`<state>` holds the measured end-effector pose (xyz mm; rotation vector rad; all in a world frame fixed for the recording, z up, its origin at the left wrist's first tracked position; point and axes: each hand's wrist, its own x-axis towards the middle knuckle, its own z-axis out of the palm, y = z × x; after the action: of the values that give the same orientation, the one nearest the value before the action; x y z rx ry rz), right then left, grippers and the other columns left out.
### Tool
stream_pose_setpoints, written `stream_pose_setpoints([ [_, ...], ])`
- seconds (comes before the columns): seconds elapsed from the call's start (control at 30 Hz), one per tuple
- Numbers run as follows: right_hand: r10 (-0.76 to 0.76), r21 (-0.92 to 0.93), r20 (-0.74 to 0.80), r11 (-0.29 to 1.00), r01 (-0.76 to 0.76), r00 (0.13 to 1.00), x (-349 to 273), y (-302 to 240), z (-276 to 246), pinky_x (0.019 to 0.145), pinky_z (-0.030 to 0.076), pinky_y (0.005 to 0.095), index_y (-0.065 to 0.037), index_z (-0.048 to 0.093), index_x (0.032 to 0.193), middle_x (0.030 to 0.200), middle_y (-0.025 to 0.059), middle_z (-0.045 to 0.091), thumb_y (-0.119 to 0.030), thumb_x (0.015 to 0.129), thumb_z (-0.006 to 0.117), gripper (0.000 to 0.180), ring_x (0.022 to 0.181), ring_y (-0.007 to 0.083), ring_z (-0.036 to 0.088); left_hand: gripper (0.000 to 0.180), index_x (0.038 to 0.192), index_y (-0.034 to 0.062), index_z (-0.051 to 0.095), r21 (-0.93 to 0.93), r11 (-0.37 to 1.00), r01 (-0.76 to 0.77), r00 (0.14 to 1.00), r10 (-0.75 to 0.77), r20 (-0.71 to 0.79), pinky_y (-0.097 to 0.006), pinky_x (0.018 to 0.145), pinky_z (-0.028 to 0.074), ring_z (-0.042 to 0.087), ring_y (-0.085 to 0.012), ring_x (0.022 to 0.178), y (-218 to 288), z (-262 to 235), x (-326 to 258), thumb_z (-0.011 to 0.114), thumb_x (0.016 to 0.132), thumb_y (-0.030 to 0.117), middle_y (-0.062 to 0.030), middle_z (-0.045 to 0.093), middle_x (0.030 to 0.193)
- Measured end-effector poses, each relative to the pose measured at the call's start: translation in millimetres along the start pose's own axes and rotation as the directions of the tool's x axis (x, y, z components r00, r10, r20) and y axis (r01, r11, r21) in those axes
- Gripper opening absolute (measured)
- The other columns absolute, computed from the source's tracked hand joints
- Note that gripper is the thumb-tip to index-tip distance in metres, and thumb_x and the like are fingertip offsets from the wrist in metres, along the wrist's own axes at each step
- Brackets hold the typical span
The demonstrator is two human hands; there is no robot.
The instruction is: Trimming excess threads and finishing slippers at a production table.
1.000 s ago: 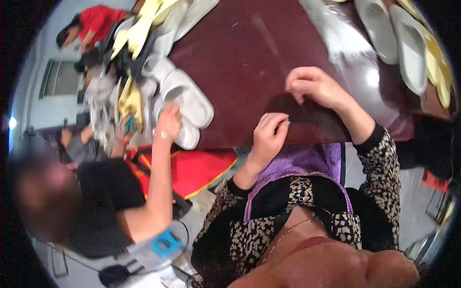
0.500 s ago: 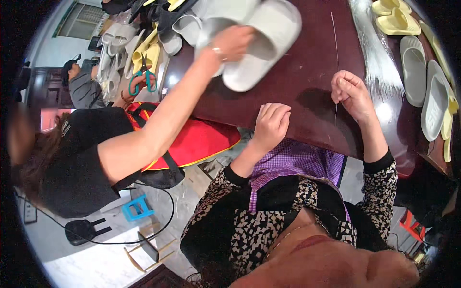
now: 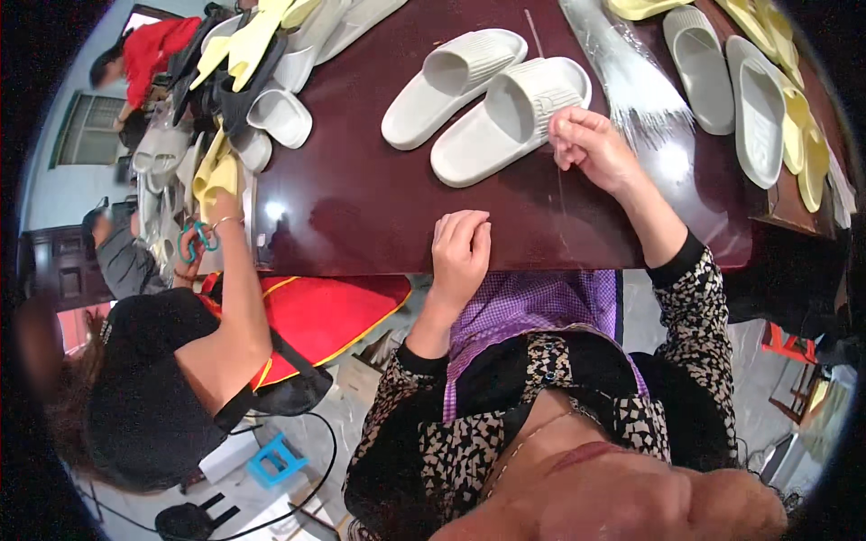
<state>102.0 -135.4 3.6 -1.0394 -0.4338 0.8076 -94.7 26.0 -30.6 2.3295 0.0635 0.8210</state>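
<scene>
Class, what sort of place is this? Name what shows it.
Probably a small slipper workshop or packing room: a pair of white slippers on a dark table, heaped slippers at its end, and a co-worker holding scissors.

The table point(image 3: 361, 198) under my hands is dark reddish wood with a glossy, polished finish that throws back bright spots of light. The two white slides point(image 3: 487, 99) at the upper middle look like matt moulded foam or rubber, with ribbed straps. At the upper right, a bundle of clear plastic ties point(image 3: 631, 81) shines. My sleeves point(image 3: 695, 307) are soft printed cloth, and the purple checked apron point(image 3: 532, 307) on my lap is woven fabric. At lower left, the red cloth point(image 3: 334, 311) looks smooth.
</scene>
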Motion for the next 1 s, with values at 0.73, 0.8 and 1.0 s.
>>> stream_pose_setpoints([
  [0.73,0.316,-0.463,0.296,0.873,-0.154,0.901,-17.2,11.5,20.8,0.053,0.041,0.0203,-0.003,0.059,0.080,0.067,0.0003,0.057,-0.018,0.089,0.055,0.018,0.059,0.0065,0.051,0.008,0.091,-0.0021,0.061,-0.751,0.474,0.460,0.884,-0.328,0.334,-0.021,0.055,0.042,0.052,-0.0074,0.062,14.1,27.9,52.3,0.057,0.087,0.003,-0.0025,0.058,0.076],
  [0.8,0.301,-0.458,0.325,0.879,-0.129,0.897,-16.2,11.8,21.8,0.054,0.041,0.0202,-0.002,0.059,0.081,0.068,0.0003,0.057,-0.018,0.090,0.055,0.018,0.059,0.0064,0.051,0.007,0.091,-0.0012,0.060,-0.762,0.425,0.488,0.864,-0.356,0.355,-0.021,0.053,0.042,0.052,-0.0078,0.060,16.0,21.6,54.7,0.056,0.087,0.003,-0.0038,0.058,0.075],
  [1.0,0.215,-0.459,0.258,0.885,-0.076,0.942,-16.9,6.9,15.4,0.054,0.042,0.0198,-0.001,0.061,0.085,0.069,-0.0002,0.058,-0.017,0.090,0.055,0.018,0.060,0.0059,0.051,0.004,0.090,0.0010,0.055,-0.846,0.228,0.482,0.831,-0.427,0.358,-0.023,0.041,0.043,0.052,-0.0112,0.046,6.6,-25.1,84.5,0.052,0.088,0.003,-0.0100,0.060,0.069],
])
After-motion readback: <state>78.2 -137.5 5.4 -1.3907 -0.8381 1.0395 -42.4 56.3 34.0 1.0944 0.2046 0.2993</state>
